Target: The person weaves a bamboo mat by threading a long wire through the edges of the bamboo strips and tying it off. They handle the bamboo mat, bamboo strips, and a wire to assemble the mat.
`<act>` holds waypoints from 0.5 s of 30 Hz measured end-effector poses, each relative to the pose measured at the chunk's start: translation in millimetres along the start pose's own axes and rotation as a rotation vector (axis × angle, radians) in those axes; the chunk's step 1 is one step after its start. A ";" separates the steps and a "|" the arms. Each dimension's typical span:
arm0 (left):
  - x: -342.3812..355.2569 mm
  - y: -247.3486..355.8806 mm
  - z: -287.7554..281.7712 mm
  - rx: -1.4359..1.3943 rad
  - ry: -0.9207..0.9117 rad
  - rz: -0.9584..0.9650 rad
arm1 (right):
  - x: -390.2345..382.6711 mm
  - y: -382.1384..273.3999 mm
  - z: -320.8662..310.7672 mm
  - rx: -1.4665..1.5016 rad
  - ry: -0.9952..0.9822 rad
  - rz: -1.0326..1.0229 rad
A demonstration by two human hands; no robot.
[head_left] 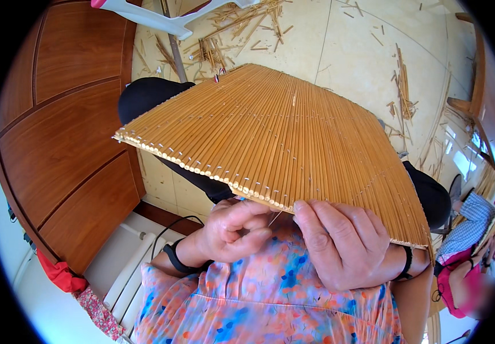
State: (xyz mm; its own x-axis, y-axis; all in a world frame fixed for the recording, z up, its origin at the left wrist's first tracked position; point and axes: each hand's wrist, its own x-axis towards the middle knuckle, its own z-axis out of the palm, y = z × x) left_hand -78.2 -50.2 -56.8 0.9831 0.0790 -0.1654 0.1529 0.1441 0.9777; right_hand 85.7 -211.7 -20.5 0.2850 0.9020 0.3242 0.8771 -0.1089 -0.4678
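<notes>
While L hand pinches strand, lower ctr., R hand clamps stalk mat; edge stitching appears mostly done, remainder unclear.

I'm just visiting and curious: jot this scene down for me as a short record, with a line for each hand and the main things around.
Main item: mat of thin tan stalks, spread over the person's knees
Left hand: fingers bent, just below the mat's near edge
Thin strand: by the left fingertips; whether gripped is unclear
Right hand: holding the mat's near edge
Floor: pale, with scattered stalk scraps
Left side: brown wooden cabinet
Clothing: colourful patterned top
</notes>
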 end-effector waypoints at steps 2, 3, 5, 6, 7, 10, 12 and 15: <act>0.2 0.8 0.5 -0.014 0.017 0.022 | 0.8 -0.6 1.3 -0.028 0.015 0.012; 1.0 2.1 0.0 0.015 0.011 0.028 | 1.4 -0.6 1.9 -0.056 0.029 0.025; 2.9 6.3 -0.8 0.044 0.011 0.037 | 3.1 0.2 3.0 -0.072 0.044 0.028; 5.5 9.0 -2.6 0.055 -0.008 -0.004 | 4.3 1.2 4.2 -0.090 0.065 0.035; 7.0 10.3 -3.8 0.067 -0.026 -0.045 | 4.4 1.7 5.6 -0.093 0.067 0.028; 2.9 11.1 -1.4 0.026 -0.009 -0.111 | 1.7 2.8 10.0 -0.059 0.099 0.054; 4.1 9.4 1.2 0.044 0.018 -0.049 | -1.0 5.8 10.9 -0.036 0.096 0.016; 10.3 12.2 4.4 0.044 0.050 -0.020 | 2.9 11.3 6.6 -0.010 0.083 0.022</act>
State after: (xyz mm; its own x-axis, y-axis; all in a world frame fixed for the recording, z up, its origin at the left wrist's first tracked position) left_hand -65.7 -51.9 -46.0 0.9737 0.1257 -0.1902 0.1778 0.1032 0.9786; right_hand 93.9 -207.5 -30.3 0.3351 0.8617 0.3811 0.8740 -0.1333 -0.4672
